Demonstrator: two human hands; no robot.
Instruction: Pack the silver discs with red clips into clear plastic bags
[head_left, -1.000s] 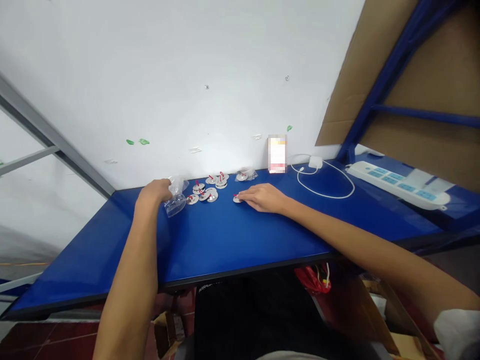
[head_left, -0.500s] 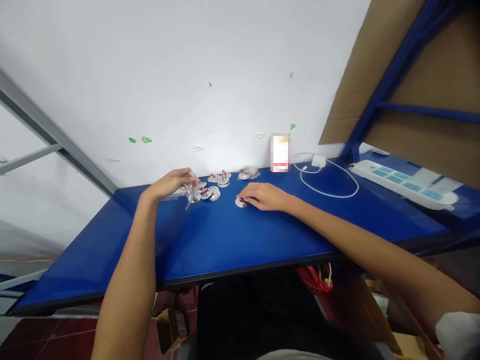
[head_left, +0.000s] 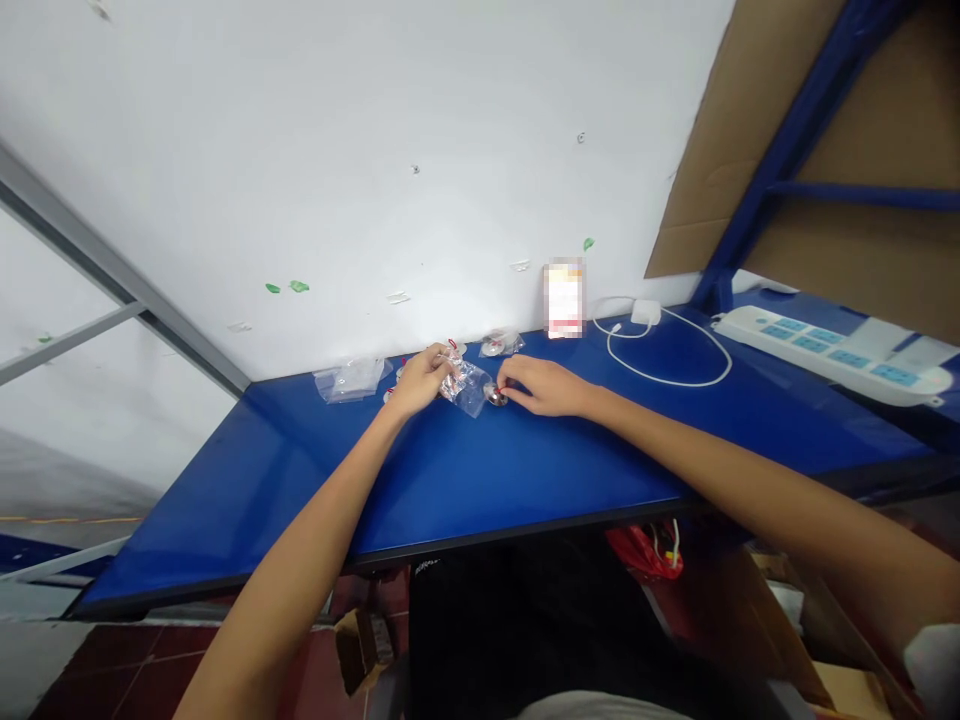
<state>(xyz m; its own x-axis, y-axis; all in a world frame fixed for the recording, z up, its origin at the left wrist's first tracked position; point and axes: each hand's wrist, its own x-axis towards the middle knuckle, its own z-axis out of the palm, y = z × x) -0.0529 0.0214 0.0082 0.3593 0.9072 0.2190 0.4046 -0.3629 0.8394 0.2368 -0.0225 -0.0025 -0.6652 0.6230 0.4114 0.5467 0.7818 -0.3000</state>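
My left hand (head_left: 421,380) is closed on a clear plastic bag (head_left: 469,388), whose free end points to the right. Just beside it, my right hand (head_left: 541,385) pinches a silver finger cymbal (head_left: 495,394) by its red cord, close above the blue tabletop. The bag's edge and the cymbal lie very near each other; whether they touch I cannot tell. More cymbals with red loops (head_left: 455,347) are partly hidden behind my left hand. Beyond my right hand lies a bagged set of cymbals (head_left: 499,344).
Flat clear bags (head_left: 351,380) lie at the left of the blue table (head_left: 450,480). A blurred-out upright item (head_left: 564,300) leans on the wall. A white charger and cable (head_left: 645,314) and a power strip (head_left: 832,350) are on the right.
My left hand has moved right with the plastic bag, from beside the cymbal pile to beside the held cymbal. My right hand has lifted and tilted the cymbal slightly.
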